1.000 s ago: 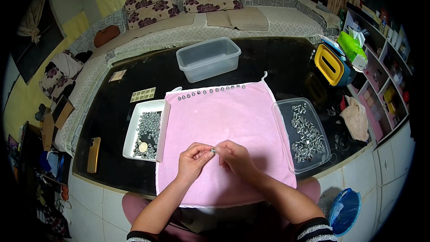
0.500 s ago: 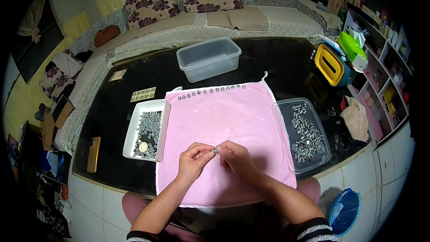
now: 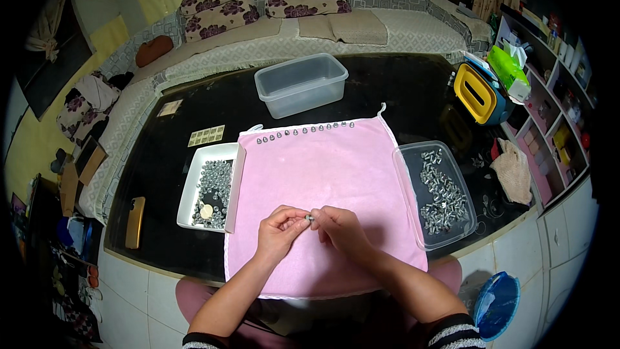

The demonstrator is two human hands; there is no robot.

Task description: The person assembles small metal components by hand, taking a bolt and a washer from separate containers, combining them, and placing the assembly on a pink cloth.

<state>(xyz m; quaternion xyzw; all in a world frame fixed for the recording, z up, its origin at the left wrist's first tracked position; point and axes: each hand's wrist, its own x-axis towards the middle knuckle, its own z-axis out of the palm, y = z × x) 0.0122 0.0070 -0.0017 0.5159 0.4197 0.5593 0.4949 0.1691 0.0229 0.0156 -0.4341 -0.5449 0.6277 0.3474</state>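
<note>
Over the near part of a pink cloth [image 3: 310, 178], my left hand [image 3: 279, 229] and my right hand [image 3: 342, 229] meet at the fingertips. Both pinch a small silver bolt [image 3: 310, 218]; finer detail, such as whether a nut sits on it, is too small to make out. A white tray [image 3: 238, 187] left of my hands holds many small round metal nuts [image 3: 216, 181]. To the right, a clear shallow plastic lid [image 3: 470, 210] carries a heap of short silver bolts [image 3: 444, 200]. Along the cloth's far edge several small metal pieces [image 3: 305, 131] stand in a row.
Behind the cloth stands a clear plastic tub [image 3: 301, 100] on the black table [image 3: 381, 77]. A phone [image 3: 135, 223] and a sheet of labels [image 3: 206, 136] lie at left. A yellow and blue box [image 3: 475, 95] sits far right; a blue bin [image 3: 497, 307] is on the floor.
My right fingers have shifted slightly around the bolt, and a little more of it shows between the fingertips. Everything else stays put.
</note>
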